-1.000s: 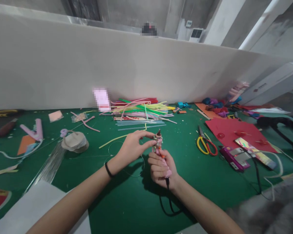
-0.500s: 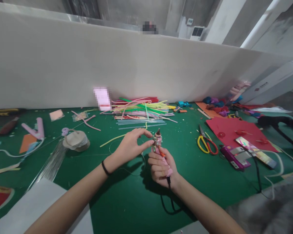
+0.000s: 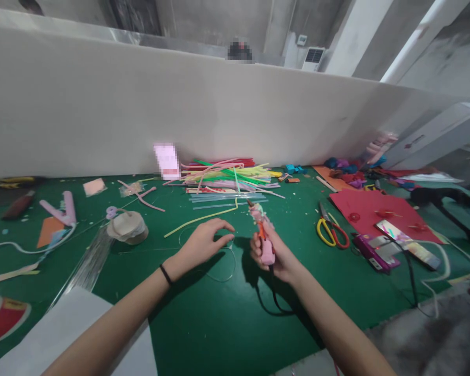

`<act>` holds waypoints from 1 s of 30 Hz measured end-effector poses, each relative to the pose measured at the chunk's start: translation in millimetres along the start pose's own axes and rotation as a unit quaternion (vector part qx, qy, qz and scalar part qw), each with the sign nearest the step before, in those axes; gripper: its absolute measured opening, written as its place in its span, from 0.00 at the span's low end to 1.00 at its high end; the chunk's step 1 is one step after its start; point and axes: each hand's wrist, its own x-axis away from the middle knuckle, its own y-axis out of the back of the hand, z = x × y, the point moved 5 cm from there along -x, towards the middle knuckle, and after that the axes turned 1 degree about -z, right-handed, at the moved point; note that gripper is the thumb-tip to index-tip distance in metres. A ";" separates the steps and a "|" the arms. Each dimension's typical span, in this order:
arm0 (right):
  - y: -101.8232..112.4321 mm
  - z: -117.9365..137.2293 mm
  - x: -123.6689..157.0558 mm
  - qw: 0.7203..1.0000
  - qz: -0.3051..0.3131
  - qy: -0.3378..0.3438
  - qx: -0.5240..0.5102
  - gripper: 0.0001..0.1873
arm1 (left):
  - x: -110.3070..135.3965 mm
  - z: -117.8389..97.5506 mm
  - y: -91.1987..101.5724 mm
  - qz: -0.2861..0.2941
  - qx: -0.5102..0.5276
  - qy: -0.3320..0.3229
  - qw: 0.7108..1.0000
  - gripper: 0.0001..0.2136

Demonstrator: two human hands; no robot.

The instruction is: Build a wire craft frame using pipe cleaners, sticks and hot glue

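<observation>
My right hand (image 3: 272, 250) is wrapped round a pink hot glue gun (image 3: 267, 253) with an orange trigger, its dark nozzle pointing away from me. A black cord (image 3: 274, 297) trails from the gun's lower end. Left of it, my left hand (image 3: 207, 241) hovers over the table, thumb and index finger curved and apart, with nothing visible between them. A thin clear wire (image 3: 235, 266) loops on the green table (image 3: 203, 324) beside and below that hand. Beyond both hands lie clear sticks (image 3: 229, 198) and a bent yellow-green pipe cleaner (image 3: 196, 221).
A pile of coloured pipe cleaners (image 3: 235, 172) lies by the white partition (image 3: 219, 109). To the right are scissors (image 3: 332, 232), red sheets (image 3: 370, 209) and a purple box (image 3: 376, 253). A round stack (image 3: 128, 228), a pink two-armed tool (image 3: 68, 209) and white paper (image 3: 78, 324) occupy the left.
My left hand has drawn left and down, away from the glue gun's front end. The right hand has moved slightly right with the gun, and a gap now separates the hands.
</observation>
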 end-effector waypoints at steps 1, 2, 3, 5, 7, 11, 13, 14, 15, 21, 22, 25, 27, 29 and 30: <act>16.7 10.8 1.6 0.992 -0.086 0.034 0.089 0.29 | 2.4 9.0 7.8 -0.007 -0.039 0.004 0.999 0.11; 32.5 21.9 4.8 0.969 -0.159 0.054 0.183 0.28 | 4.8 19.1 16.5 -0.018 -0.087 0.005 0.996 0.12; 46.3 31.8 8.3 0.937 -0.210 0.055 0.275 0.28 | 6.7 31.1 25.7 -0.033 -0.140 0.019 0.989 0.12; 68.5 46.1 14.5 0.869 -0.254 0.019 0.424 0.28 | 8.7 55.9 39.6 -0.034 -0.236 0.061 0.969 0.13; 83.0 56.0 20.4 0.782 -0.274 -0.024 0.560 0.28 | 6.9 75.1 46.0 -0.020 -0.299 0.091 0.950 0.13; 81.1 68.3 31.6 0.572 -0.308 -0.063 0.757 0.29 | -5.2 86.8 39.1 -0.002 -0.326 0.089 0.941 0.09; 69.0 73.0 35.9 0.503 -0.348 -0.059 0.789 0.28 | -10.6 84.4 33.1 0.000 -0.336 0.079 0.938 0.08; 60.3 75.2 36.0 0.482 -0.360 -0.040 0.798 0.26 | -11.9 82.3 31.2 -0.001 -0.342 0.073 0.937 0.09; 50.0 77.5 34.4 0.471 -0.364 -0.004 0.804 0.24 | -12.0 79.9 30.4 -0.003 -0.347 0.067 0.935 0.09; -23.1 71.6 2.1 0.440 -0.153 0.336 0.819 0.26 | 11.9 58.3 45.9 -0.019 -0.355 0.014 0.935 0.10; -32.4 66.6 -3.2 0.439 -0.102 0.361 0.816 0.23 | 18.1 53.6 51.1 -0.028 -0.350 0.003 0.936 0.10; -52.2 57.4 -12.4 0.459 -0.033 0.393 0.796 0.08 | 36.6 40.8 67.9 -0.062 -0.332 -0.024 0.941 0.10; -60.5 54.1 -13.2 0.487 -0.012 0.396 0.779 0.10 | 49.4 34.7 77.0 -0.068 -0.329 -0.024 0.941 0.10; -65.7 50.3 -11.0 0.518 0.018 0.387 0.763 0.11 | 64.8 29.1 82.8 -0.065 -0.332 -0.021 0.941 0.09; -67.1 48.4 -9.2 0.532 0.032 0.379 0.757 0.12 | 74.0 26.0 84.5 -0.062 -0.335 -0.020 0.940 0.10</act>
